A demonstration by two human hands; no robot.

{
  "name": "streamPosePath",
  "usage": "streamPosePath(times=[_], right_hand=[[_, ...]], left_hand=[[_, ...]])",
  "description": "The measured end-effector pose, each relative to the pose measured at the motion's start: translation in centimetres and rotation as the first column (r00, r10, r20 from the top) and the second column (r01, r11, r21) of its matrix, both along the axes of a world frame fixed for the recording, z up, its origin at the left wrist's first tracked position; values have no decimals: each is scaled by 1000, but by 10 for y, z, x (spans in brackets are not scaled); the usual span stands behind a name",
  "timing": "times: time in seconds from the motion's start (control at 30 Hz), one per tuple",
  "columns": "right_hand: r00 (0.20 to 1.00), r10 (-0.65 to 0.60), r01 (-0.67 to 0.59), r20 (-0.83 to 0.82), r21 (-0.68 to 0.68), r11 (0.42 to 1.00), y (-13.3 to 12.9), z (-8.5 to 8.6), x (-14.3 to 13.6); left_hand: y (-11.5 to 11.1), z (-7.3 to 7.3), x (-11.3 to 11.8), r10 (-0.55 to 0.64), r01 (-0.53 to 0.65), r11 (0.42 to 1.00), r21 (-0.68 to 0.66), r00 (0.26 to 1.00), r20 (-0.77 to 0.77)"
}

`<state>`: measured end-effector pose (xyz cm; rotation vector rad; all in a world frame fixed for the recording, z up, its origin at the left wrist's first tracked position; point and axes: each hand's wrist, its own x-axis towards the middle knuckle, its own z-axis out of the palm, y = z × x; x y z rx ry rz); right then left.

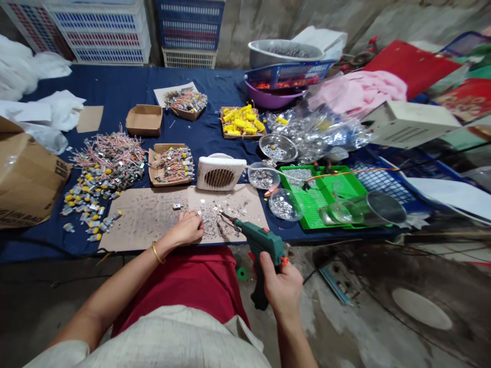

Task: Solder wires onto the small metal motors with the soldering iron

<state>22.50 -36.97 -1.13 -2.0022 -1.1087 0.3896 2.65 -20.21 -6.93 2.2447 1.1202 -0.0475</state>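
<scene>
My right hand point(284, 286) grips the handle of a green soldering gun point(264, 243), its thin tip pointing left over the cardboard sheet point(141, 220). My left hand point(187, 228) rests on the same sheet, fingers curled together among small silvery metal bits point(215, 220). Whatever those fingers pinch, if anything, is hidden. Just beyond the left hand lies one small motor point(177, 206). A heap of small motors with yellow ends point(92, 214) and wired parts point(115, 158) spreads to the left. Behind the sheet stands a white vent fan point(220, 174).
A box of wired motors point(171, 164), a tray of yellow parts point(242, 121) and a green basket point(310, 209) stand on the blue cloth. Clear bowls of metal bits point(286, 205) sit right of the sheet. A large carton point(26, 179) stands at left.
</scene>
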Motion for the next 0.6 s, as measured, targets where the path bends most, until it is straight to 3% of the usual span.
streamPosePath(times=[0.17,0.33,0.4,0.5,0.6], right_hand=[[1000,-26,26,-1,-18,999,-1,2,2],[999,-26,26,-26,-29,999,3,0,1],[999,-29,28,-36,-35,999,4,-1,0],[997,-39,35,-72,-51,998,4,0,-1],[991,-60,56,-117,-42,998,4,2,-4]], left_hand=[[5,-6,-12,108,-70,978,-196,976,189],[8,-13,-24,171,-51,950,-307,909,380],[7,-16,-26,175,-61,960,-274,893,416],[1,-22,-29,180,-165,984,-73,872,456],[-6,-30,-30,201,-273,959,77,847,493]])
